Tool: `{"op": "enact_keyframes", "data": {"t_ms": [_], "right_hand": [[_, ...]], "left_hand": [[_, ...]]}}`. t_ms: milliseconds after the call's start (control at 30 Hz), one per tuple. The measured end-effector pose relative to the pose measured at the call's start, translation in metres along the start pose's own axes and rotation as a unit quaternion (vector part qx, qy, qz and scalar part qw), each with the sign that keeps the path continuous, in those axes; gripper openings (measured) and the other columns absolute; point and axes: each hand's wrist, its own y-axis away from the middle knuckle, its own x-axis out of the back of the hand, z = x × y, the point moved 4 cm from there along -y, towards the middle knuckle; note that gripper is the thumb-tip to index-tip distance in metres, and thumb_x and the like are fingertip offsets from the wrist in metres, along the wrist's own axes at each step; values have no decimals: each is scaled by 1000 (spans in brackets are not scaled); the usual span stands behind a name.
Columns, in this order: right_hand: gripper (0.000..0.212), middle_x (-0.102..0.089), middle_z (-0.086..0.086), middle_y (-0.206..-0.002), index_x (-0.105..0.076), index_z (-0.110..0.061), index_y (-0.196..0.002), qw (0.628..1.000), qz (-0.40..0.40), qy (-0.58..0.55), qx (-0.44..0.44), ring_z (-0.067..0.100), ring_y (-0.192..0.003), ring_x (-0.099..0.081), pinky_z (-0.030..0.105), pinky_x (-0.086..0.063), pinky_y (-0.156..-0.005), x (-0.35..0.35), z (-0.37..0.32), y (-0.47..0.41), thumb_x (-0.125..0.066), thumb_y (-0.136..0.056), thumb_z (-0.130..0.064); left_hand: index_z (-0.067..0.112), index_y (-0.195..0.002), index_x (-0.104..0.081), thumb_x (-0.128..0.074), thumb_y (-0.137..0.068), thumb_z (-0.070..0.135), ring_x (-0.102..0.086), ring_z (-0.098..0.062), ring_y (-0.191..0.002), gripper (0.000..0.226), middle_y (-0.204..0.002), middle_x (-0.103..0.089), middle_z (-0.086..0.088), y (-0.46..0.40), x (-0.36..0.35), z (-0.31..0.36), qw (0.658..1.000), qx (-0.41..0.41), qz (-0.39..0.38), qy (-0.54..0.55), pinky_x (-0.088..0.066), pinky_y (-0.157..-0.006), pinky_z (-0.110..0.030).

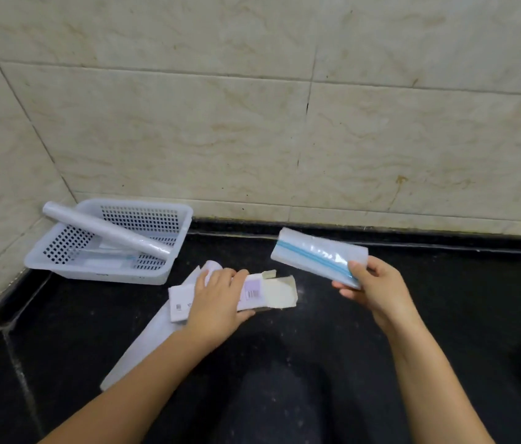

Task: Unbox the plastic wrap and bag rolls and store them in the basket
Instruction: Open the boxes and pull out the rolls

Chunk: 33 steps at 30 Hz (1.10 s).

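Now the right hand (377,286) pinches the bag roll (316,256), clear of its box (236,291); the left hand (217,296) grips that box, steadying it. Basket (163,270) waits at ten o'clock.

roll (105,230) lies across basket (169,267), perhaps bags beneath, left of box (265,291).

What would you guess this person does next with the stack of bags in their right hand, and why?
Probably carry the zip bag stack left and lay it in the white basket. The right hand already pinches it clear of the opened box under the left hand, and a roll already rests across the basket.
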Motion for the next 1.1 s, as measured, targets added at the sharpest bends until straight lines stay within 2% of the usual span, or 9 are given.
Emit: {"op": "enact_keyframes", "data": {"t_ms": [200,300,467,533,633,767,967,1033,1100], "right_hand": [[14,-73,6,-87,-63,-22,-96,998,-23,-54,9,15,-67,-73,17,-53,-49,15,8,10,-51,-94,-16],[15,-75,3,-85,-64,-24,-96,997,-57,-45,6,17,-71,-73,18,-54,-51,8,16,11,-51,-94,-17],[14,-76,-5,-89,-64,-26,-101,987,-158,-6,11,16,-75,-73,18,-54,-54,-36,27,6,-52,-93,-21],[14,-75,-2,-92,-64,-26,-102,978,-210,16,-2,12,-77,-72,18,-54,-57,-65,32,4,-55,-92,-22],[24,-66,-1,-110,-57,-25,-111,967,-232,102,17,8,-88,-67,21,-53,-72,-106,34,0,-62,-87,-27],[83,-39,-16,-127,-23,-28,-145,906,-312,257,128,4,-117,-42,23,-35,-98,-177,8,-3,-70,-77,-40],[21,-64,-1,-92,-62,-24,-94,809,-435,360,165,14,-82,-61,28,-48,-73,-309,-15,-4,-72,-76,-31],[19,-63,1,-89,-62,-20,-92,802,-427,385,163,15,-78,-59,28,-45,-67,-349,-16,-17,-70,-78,-30],[15,-60,-3,-86,-58,-23,-91,801,-403,410,168,15,-80,-56,25,-41,-64,-389,-20,-36,-66,-81,-30]], "left_hand": [[21,-145,-18,-49,-76,70,-31,-21,-134,91,-143,-37,-4,14,-64,53,977,-68,-202,3,1,-116,-49],[28,-148,0,-64,-73,59,-12,-13,-143,104,-157,-15,0,19,-59,54,937,-14,-270,222,-6,-118,-38],[22,-128,-48,-61,-84,41,-62,-15,-111,49,-130,-59,-3,6,8,32,622,199,-90,752,-53,-87,-28],[18,-111,-59,-58,-90,27,-69,-19,-97,23,-111,-70,-8,8,25,11,583,257,1,771,-59,-75,-30],[15,-106,-62,-57,-91,16,-71,-18,-89,16,-102,-72,-9,22,33,-29,588,317,78,741,-58,-66,-28],[13,-111,-61,-56,-91,16,-69,-20,-91,21,-103,-70,-9,40,38,-88,616,302,85,723,-56,-72,-30],[17,-109,-64,-59,-89,24,-71,-22,-92,22,-99,-74,-6,41,37,-180,596,283,101,745,-57,-68,-28],[21,-104,-66,-58,-89,30,-69,-18,-93,19,-100,-74,-1,37,32,-219,645,294,108,698,-56,-69,-22],[23,-105,-63,-57,-89,34,-63,-11,-99,20,-109,-69,3,36,25,-269,783,318,142,515,-50,-78,-20]]}}
